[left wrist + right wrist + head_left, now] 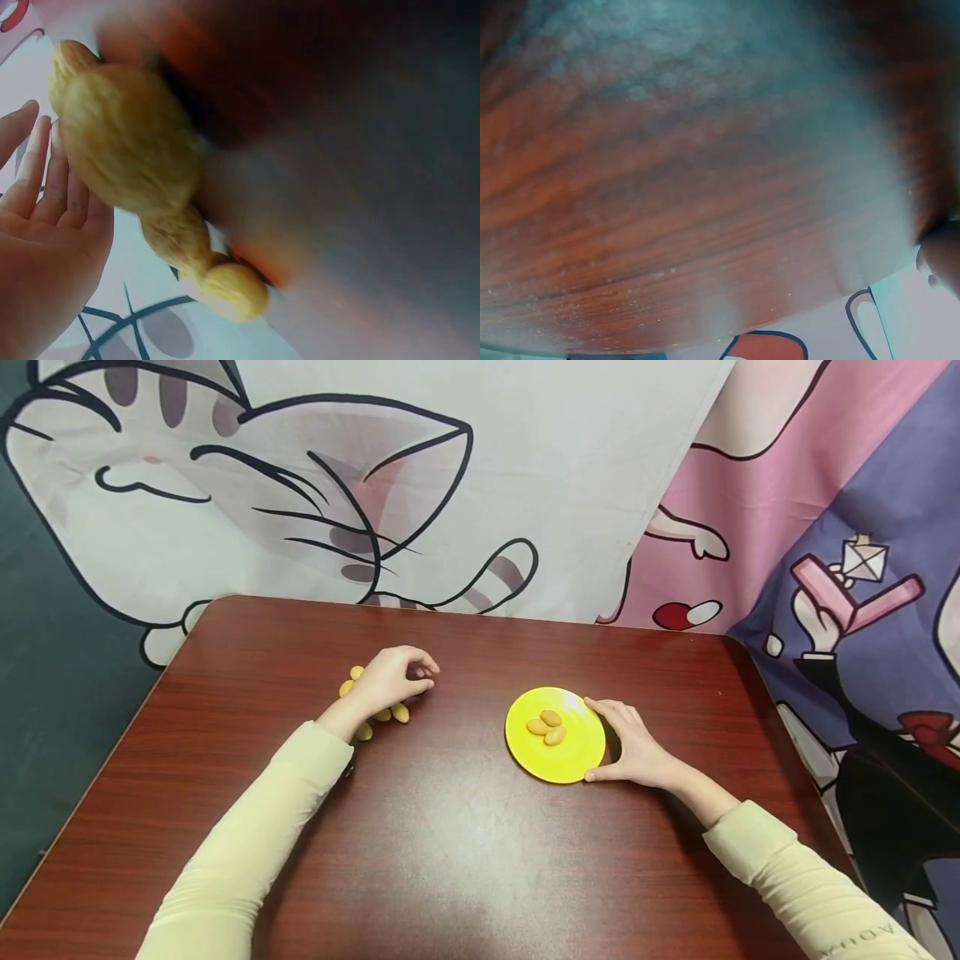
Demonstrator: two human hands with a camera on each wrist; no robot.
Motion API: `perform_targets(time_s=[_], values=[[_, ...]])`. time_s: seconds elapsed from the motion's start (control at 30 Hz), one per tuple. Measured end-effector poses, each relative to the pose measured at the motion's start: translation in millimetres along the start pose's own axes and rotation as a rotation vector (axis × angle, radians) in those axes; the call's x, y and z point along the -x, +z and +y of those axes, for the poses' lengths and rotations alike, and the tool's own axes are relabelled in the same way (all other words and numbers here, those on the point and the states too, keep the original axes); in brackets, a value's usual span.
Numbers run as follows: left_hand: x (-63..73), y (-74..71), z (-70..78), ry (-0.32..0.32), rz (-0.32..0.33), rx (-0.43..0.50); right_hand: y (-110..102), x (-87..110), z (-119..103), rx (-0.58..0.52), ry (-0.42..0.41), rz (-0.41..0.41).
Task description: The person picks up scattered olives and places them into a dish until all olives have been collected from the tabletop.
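Observation:
My left hand [393, 677] hovers over a cluster of small yellow oval pieces [401, 713] with wrinkled surfaces. Its fingers bend loosely, and I see nothing held between them. The left wrist view shows those pieces [131, 139] large and close, with the left palm and fingers [45, 176] beside them. To the right lies a round yellow plate [525, 760] bearing three similar oval pieces [551, 718]. My right hand [637, 747] holds the plate's right rim between spread thumb and fingers. Only a blurred bit of that hand [941, 259] appears in the right wrist view.
Both arms reach across a glossy reddish-brown wooden table [465, 843] with rounded far corners. Behind it hangs a white, pink and blue cartoon cloth [585, 468]. A dark green surface [60, 693] lies beyond the left edge.

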State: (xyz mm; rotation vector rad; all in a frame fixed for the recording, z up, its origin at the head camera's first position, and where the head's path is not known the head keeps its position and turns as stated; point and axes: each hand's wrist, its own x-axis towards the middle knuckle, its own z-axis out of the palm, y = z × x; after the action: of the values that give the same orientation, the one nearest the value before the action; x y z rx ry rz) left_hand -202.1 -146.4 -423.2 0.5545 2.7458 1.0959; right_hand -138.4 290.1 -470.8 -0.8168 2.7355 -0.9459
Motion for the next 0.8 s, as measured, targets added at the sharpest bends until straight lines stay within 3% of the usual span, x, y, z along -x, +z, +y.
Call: perform_targets(time_s=[0.33,0.8], values=[[5.0,-7.9,-16.1,-0.048,0.012,0.026,0.5,-0.2,0.2,0.000,0.013,-0.004],[4.6,-9.1,-27.2,-0.046,-0.066,-0.022,0.1,-0.3,0.7,0.000,0.023,-0.006]])
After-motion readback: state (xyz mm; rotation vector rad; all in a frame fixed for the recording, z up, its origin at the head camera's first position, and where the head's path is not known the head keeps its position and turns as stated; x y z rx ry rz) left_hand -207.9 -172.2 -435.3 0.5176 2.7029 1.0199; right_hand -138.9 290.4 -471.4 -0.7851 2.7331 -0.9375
